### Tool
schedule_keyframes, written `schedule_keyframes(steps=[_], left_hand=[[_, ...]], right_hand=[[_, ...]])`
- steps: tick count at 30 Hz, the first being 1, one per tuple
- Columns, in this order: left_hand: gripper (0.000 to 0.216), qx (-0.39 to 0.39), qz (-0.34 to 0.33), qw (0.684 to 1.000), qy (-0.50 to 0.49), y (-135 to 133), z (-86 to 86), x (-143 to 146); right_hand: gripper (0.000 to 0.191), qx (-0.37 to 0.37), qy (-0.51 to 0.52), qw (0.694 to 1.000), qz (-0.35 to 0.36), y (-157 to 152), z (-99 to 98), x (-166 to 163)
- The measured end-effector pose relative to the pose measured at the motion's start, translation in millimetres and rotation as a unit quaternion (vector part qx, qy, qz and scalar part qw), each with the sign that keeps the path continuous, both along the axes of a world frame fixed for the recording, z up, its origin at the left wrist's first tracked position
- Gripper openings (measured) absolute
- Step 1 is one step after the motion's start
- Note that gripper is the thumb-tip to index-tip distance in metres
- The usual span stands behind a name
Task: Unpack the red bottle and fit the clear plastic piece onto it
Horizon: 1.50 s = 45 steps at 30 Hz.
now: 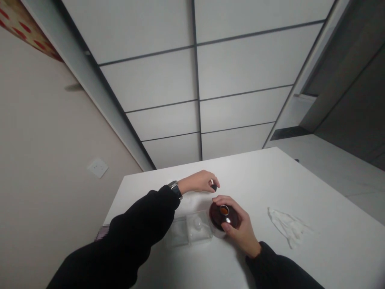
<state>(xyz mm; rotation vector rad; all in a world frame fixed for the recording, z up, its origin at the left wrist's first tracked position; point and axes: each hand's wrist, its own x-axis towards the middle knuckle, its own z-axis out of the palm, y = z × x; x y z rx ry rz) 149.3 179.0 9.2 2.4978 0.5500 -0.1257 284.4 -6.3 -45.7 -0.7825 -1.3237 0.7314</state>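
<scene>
A round dark brown bottle (219,216) with an open neck stands on the white table (300,188). My right hand (237,226) is wrapped round the bottle from the near side. My left hand (201,181), with a watch on its wrist, hovers just behind the bottle and pinches a small black cap (213,187) between its fingertips. Both sleeves are black.
A clear plastic box (189,232) lies on the table left of the bottle, partly under my left forearm. A crumpled white tissue (287,225) lies to the right. A wall socket (97,167) sits on the beige wall at left.
</scene>
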Motion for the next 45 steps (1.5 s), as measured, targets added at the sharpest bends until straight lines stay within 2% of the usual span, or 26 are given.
schedule_keyframes(steps=[9,12,14,17,21,25,28,31,32,35,36,38,40,41,43,45], left_hand=[[0.024,-0.043,-0.097,0.994,-0.036,13.6,-35.1,9.5],[0.018,-0.058,-0.098,0.992,-0.058,12.6,-38.2,14.1],[0.026,-0.068,-0.085,0.991,-0.074,11.4,-34.7,14.6],[0.039,-0.082,-0.053,0.991,-0.092,9.0,-19.1,7.7],[0.033,-0.074,0.033,0.988,-0.133,-5.9,19.8,-24.7],[0.029,-0.044,0.166,0.966,-0.192,-52.8,60.1,-80.9],[0.039,-0.019,0.262,0.936,-0.233,-104.0,68.6,-123.4],[0.057,-0.009,0.326,0.905,-0.274,-153.5,47.8,-153.9],[0.061,-0.021,0.349,0.885,-0.308,-167.5,35.4,-160.3],[0.069,-0.034,0.376,0.866,-0.328,-198.9,-7.4,-168.4],[0.07,-0.035,0.386,0.86,-0.333,-205.7,-20.9,-168.2],[0.074,-0.035,0.4,0.851,-0.338,-214.5,-42.7,-165.7],[0.079,-0.034,0.409,0.846,-0.339,-218.1,-56.1,-162.3],[0.081,-0.034,0.411,0.846,-0.339,-218.4,-59.9,-160.7],[0.084,-0.035,0.41,0.847,-0.336,-217.2,-63.0,-158.1],[0.081,-0.035,0.407,0.85,-0.333,-214.9,-62.9,-156.6]], right_hand=[[0.045,-0.006,-0.004,1.0,-0.011,-2.0,3.2,-0.2],[0.045,-0.008,-0.007,1.0,-0.009,-2.4,3.6,0.8],[0.045,-0.007,-0.007,1.0,-0.009,-2.4,3.0,1.6],[0.049,-0.01,-0.008,1.0,-0.008,-2.4,0.6,2.6],[0.054,-0.023,-0.006,1.0,-0.002,-2.6,-3.5,3.8],[0.065,-0.042,0.006,0.999,0.014,-3.9,-7.8,7.3],[0.088,-0.056,0.014,0.998,0.032,-4.1,-12.8,12.6],[0.108,-0.063,0.012,0.997,0.037,-1.6,-19.2,17.9],[0.112,-0.062,0.012,0.998,0.028,-0.4,-20.9,19.3],[0.117,-0.057,0.003,0.998,-0.02,-1.0,-21.6,24.6],[0.112,-0.059,-0.006,0.997,-0.043,-4.0,-20.0,28.1],[0.088,-0.077,-0.035,0.992,-0.096,-16.3,-15.0,39.9],[0.055,-0.112,-0.08,0.979,-0.15,-36.4,-11.4,59.2],[0.046,-0.128,-0.107,0.97,-0.178,-48.3,-11.9,71.0],[0.046,-0.15,-0.165,0.948,-0.229,-73.3,-20.2,95.8],[0.063,-0.149,-0.342,0.891,-0.26,-96.9,-37.7,116.6]])
